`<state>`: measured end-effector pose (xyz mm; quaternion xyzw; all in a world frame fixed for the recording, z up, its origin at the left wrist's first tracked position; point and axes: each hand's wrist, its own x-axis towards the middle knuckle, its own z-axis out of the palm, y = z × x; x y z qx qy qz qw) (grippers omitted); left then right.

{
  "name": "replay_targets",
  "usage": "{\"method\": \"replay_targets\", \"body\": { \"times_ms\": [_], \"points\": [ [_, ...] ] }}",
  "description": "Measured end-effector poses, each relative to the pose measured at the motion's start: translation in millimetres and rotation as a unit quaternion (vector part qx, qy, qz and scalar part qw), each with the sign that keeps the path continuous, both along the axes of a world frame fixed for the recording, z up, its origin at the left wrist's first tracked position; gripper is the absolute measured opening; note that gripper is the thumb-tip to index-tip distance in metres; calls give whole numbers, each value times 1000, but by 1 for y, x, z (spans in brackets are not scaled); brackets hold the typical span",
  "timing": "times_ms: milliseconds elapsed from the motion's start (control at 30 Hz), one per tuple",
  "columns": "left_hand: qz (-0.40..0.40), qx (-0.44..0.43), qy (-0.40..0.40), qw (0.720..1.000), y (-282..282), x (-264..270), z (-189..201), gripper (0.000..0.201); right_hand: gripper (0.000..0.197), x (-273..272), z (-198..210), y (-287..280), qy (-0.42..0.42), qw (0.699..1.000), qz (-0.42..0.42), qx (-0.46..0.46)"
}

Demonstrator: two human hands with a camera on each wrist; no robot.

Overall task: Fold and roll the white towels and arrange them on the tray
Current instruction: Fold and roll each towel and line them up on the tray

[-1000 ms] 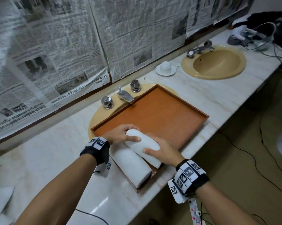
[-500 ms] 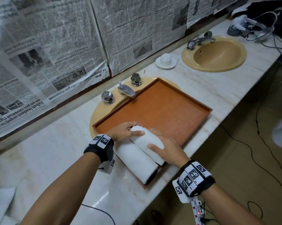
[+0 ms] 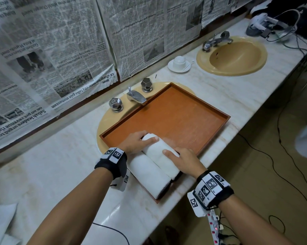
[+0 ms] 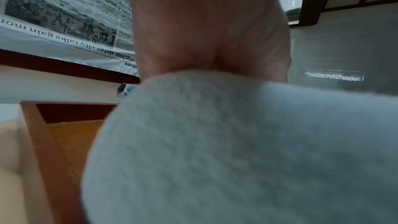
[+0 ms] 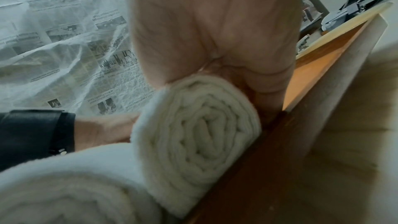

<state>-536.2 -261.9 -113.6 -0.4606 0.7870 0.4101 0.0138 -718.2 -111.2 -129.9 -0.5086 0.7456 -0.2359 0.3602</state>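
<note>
Closest to us, 2 bare arms reach out over the counter (image 3: 228, 96), each with a black band and little square-patterned tags at the wrist. Just past the wrists sits the near corner of the tray (image 3: 184, 121), a flat brown tray that lies over a tan sink on the pale stone counter.

In that near corner we see 2 rolled white towels lying side by side and touching. The first towel (image 3: 149, 175) is on the left, nearest the tray's edge, and no hand holds it. The second towel (image 3: 160, 152) lies just to its right.

Our left hand (image 3: 136, 143) is at the far end of the second towel, with the thumb across the top and the fingers curled around the end. Our right hand (image 3: 184, 160) is on the towel's right side near its close end. Its thumb lies over the top and the fingers wrap down the side, so both hands grip this roll. In the right wrist view we see the roll's end (image 5: 198, 129) as a neat swirl, sitting down in the tray.

The rest of the tray is bare brown wood. At its far edge stands a shiny tap (image 3: 136, 96) with 2 knobs. Further off on the counter we see a white cup on a saucer (image 3: 179, 63), then a second sink (image 3: 232, 55). Newspaper (image 3: 61, 50) covers the wall behind it all.
</note>
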Motion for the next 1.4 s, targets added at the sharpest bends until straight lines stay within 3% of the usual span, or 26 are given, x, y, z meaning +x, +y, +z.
{"method": "replay_targets", "body": {
  "times_ms": [200, 367, 633, 733, 1000, 1400],
  "points": [
    [-2, -3, -20, 1000, 2, -1, 2, 54, 55, 0, 0, -4, -10, 1000, -6, 2],
    [-1, -25, -25, 999, 2, -1, 0, 58, 57, 1, 2, 2, 40, 998, 37, -31],
    [-15, -73, 11, 997, 6, 8, 10, 57, 71, 5, 7, 9, 52, 996, 52, -47],
    [-5, -85, 29, 996, 9, 15, 14, 57, 66, 5, 13, 10, 57, 995, 50, -62],
    [79, -116, 65, 988, 40, 40, 36, 60, 61, 5, 35, 12, 95, 988, 78, -96],
    [239, -111, 78, 962, 129, 126, 39, 54, 79, 52, 61, 8, 156, 957, 197, -147]
  ]
}}
